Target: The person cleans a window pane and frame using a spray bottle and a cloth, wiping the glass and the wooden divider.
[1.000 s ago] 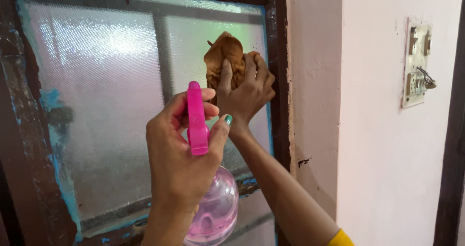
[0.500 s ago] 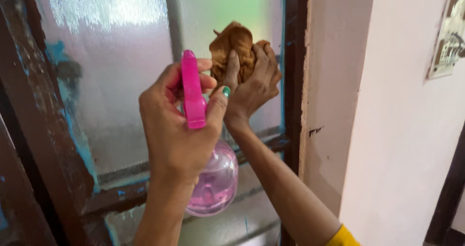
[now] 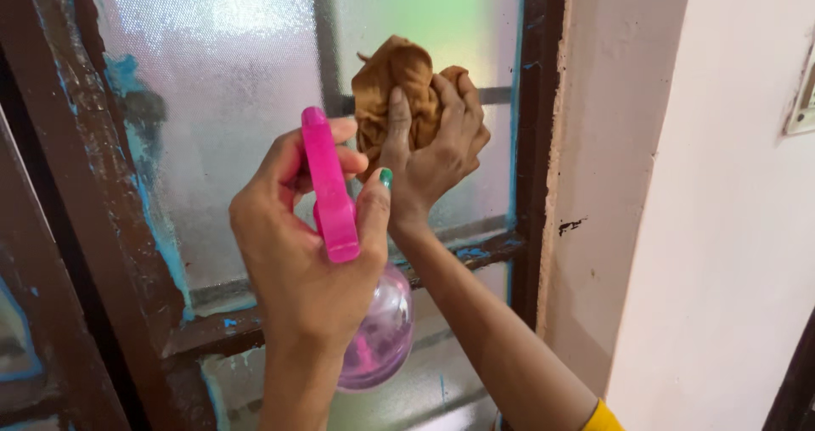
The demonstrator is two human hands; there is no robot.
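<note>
Left hand (image 3: 301, 253) clenched around the neck of a pink spray bottle (image 3: 356, 295), fingers curled over the front of the pink spray head, thumb with a green-painted nail pressed up along its near side. Bottle held upright in front of the window, its round translucent pink body hanging below the fist, liquid visible inside. Right hand (image 3: 433, 146) just beyond and above, closed tight on a crumpled brown cloth (image 3: 390, 83), fingers spread over the bunched fabric and pushing it against the frosted glass pane (image 3: 229, 125). Cloth bulging out above and to the left of the fingers, near the upper right part of the pane and just left of the dark wooden window frame (image 3: 535, 142). Right forearm stretched up from the lower right, a bit of yellow sleeve (image 3: 603, 418) at the bottom edge. Hands close together but not touching, bottle nearer the camera than the cloth. Frame dark brown, smeared with blue paint along the edges of the glass, a crossbar running below the hands and another pane beneath it. To the right, a pale pinkish wall (image 3: 722, 227) with a small dark mark near the frame.
</note>
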